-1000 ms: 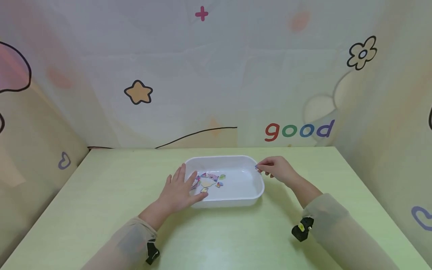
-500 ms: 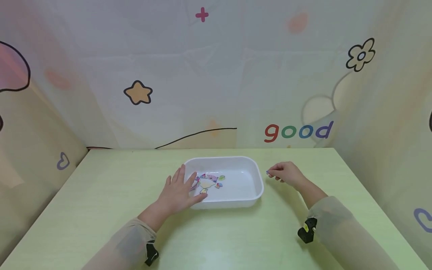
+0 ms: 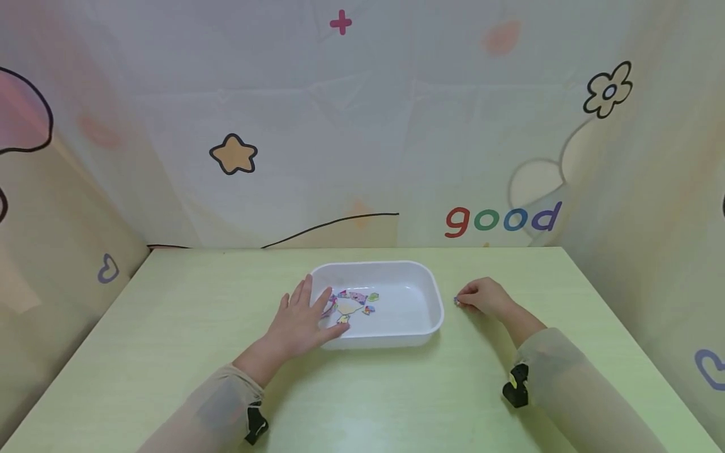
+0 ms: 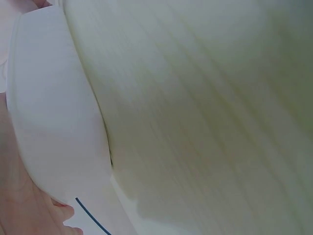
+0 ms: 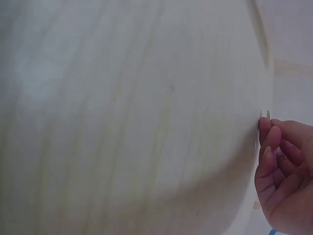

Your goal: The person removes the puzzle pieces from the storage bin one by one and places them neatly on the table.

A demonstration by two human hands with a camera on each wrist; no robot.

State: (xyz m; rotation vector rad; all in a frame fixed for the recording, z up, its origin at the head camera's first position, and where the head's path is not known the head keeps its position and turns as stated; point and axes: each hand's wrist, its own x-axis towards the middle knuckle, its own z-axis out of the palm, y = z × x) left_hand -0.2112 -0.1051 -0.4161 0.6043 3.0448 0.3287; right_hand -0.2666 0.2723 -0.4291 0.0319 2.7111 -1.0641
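Note:
A white rectangular tray [image 3: 404,314] stands on the table, holding several colourful flat cutouts [image 3: 357,297] in its left part. Fingers spread, my left hand [image 3: 297,318] rests over the tray's left end and partly hides the cutouts there. In the left wrist view the tray's outer wall [image 4: 56,98] shows beside the hand [image 4: 22,191]. Right of the tray, my right hand [image 3: 487,296] pinches a small colourful piece [image 3: 456,301] low over the table. The right wrist view shows thin edges of the piece [image 5: 267,114] sticking out past the fingertips; its kind cannot be made out.
The pale yellow-green table [image 3: 368,390] runs back to a printed cloth backdrop [image 3: 317,157], with more cloth at both sides. Each sleeve carries a small black device, such as the right one [image 3: 515,387].
My right hand has moved right from the tray's right rim and down towards the table, still pinching the small piece. My left hand stays in place on the tray.

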